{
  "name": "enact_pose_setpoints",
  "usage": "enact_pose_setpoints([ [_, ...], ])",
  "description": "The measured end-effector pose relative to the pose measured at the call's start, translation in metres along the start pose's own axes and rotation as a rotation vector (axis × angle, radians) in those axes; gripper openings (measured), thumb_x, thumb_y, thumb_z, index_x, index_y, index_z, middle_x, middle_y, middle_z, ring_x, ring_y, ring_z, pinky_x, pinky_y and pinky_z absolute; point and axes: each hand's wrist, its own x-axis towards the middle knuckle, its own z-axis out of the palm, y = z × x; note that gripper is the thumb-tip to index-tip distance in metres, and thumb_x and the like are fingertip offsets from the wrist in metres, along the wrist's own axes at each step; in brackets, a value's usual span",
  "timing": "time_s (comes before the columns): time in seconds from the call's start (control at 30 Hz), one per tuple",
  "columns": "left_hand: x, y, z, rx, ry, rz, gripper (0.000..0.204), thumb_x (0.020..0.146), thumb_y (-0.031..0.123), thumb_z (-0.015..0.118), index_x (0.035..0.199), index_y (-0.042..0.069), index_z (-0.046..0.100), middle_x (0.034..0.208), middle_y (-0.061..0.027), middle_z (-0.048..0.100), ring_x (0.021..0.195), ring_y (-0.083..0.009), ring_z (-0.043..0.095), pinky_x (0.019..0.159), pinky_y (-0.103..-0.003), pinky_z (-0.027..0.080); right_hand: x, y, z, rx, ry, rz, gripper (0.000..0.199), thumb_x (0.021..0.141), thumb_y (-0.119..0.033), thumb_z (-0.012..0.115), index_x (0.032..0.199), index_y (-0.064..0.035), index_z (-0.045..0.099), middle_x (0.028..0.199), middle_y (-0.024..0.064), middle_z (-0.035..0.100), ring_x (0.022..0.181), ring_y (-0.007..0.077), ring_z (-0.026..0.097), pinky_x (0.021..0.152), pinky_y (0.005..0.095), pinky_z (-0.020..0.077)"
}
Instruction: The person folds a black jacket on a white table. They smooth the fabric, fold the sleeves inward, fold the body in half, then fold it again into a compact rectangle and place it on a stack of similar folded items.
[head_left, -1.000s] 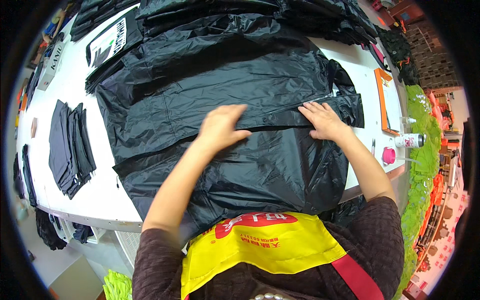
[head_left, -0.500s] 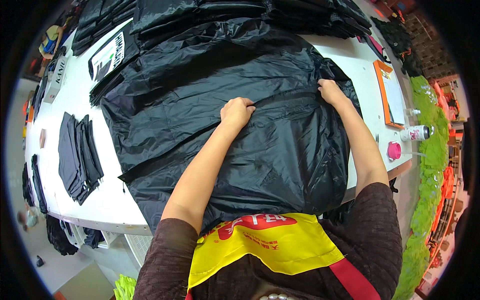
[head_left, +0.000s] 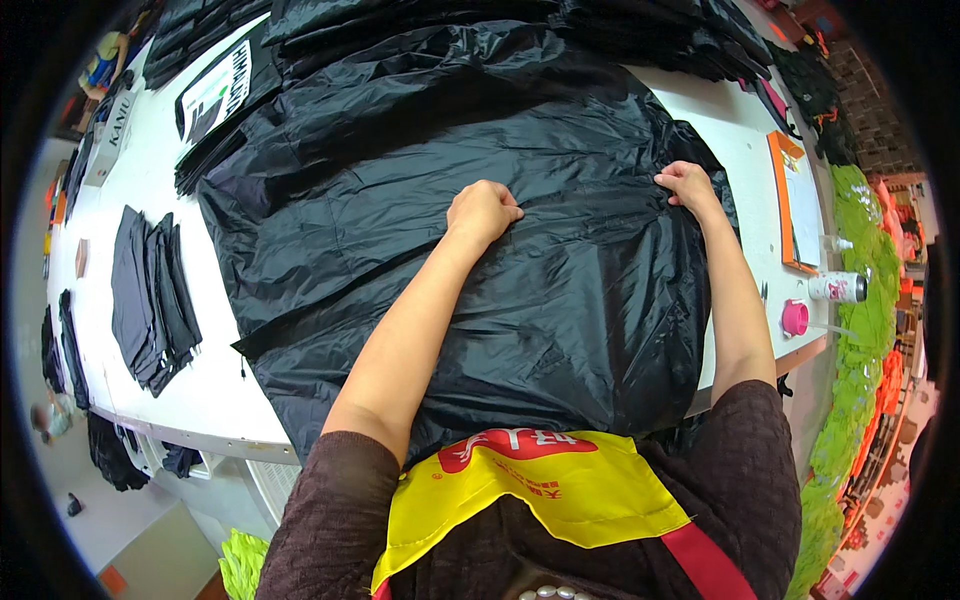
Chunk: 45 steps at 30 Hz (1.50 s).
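Note:
A large black garment [head_left: 560, 310] of thin, shiny fabric lies spread out and wrinkled before me on the white table [head_left: 235, 395]. Near its middle, my left hand [head_left: 482, 212] has its fingers curled, with thumb and fingertips closed on the cloth. My right hand [head_left: 690, 187] pinches the fabric close to the right edge, where it gathers into small folds. Between the two hands the cloth runs in creases drawn toward the right. A long seam line slants from the garment's left corner up toward my left hand. The garment's near edge reaches my yellow apron [head_left: 540, 490].
Dark cut pieces [head_left: 155, 300] lie stacked at left. Folded black garments [head_left: 400, 25] are piled along the far side, beside a printed bag [head_left: 215, 95]. At right are an orange tray [head_left: 785, 200], a white bottle [head_left: 838, 287], a pink cup [head_left: 795, 318] and heaped lime-green fabric [head_left: 850, 400].
Both hands have shifted a little to the right. The raised strip of cloth between them now lies flatter, with more gathers by my right hand. The view has turned slightly.

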Motion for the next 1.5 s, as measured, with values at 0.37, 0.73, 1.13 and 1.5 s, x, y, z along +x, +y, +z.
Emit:
enact_pose_setpoints([
  [0.37,0.018,-0.002,-0.006,0.052,-0.127,-0.06,0.027,0.065,0.029,0.078,0.077,0.008,0.067,0.082,-0.0122,0.067,0.081,-0.0265,0.064,0.075,-0.036,0.049,0.046,0.017,-0.01,0.009,-0.185,0.171,0.023,0.076,-0.02,0.072,0.068,-0.0084,0.054,0.055,0.0008,0.049,0.041,0.0119,0.045,0.04,0.0261,0.044],
  [0.73,-0.066,-0.089,-0.048,0.311,0.151,0.158,0.026,0.08,0.036,0.061,0.09,0.013,0.065,0.09,-0.0114,0.066,0.087,-0.0297,0.062,0.073,-0.041,0.05,-0.076,-0.099,0.123,-0.428,0.134,-0.867,0.037,0.078,-0.023,0.064,0.108,-0.0026,0.06,0.107,0.0173,0.061,0.1,0.0328,0.057,0.087,0.0402,0.0446],
  [1.13,-0.225,-0.335,-0.196,0.057,0.457,-0.172,0.024,0.078,0.025,0.066,0.092,0.006,0.067,0.074,-0.01,0.064,0.069,-0.0238,0.062,0.063,-0.033,0.047,-0.176,-0.246,0.304,-0.445,-0.334,-0.903,0.022,0.08,-0.021,0.063,0.098,-0.008,0.063,0.102,0.0143,0.06,0.099,0.0327,0.055,0.084,0.0413,0.0451],
  [1.5,-0.229,-0.346,-0.21,-0.298,0.325,-0.405,0.022,0.074,0.015,0.072,0.091,0.001,0.068,0.07,-0.0042,0.062,0.059,-0.0127,0.054,0.055,-0.026,0.044,-0.169,-0.257,0.285,-0.366,-0.57,-0.65,0.023,0.074,-0.016,0.069,0.09,-0.0004,0.064,0.083,0.0134,0.065,0.08,0.0233,0.062,0.072,0.0324,0.0465],
])
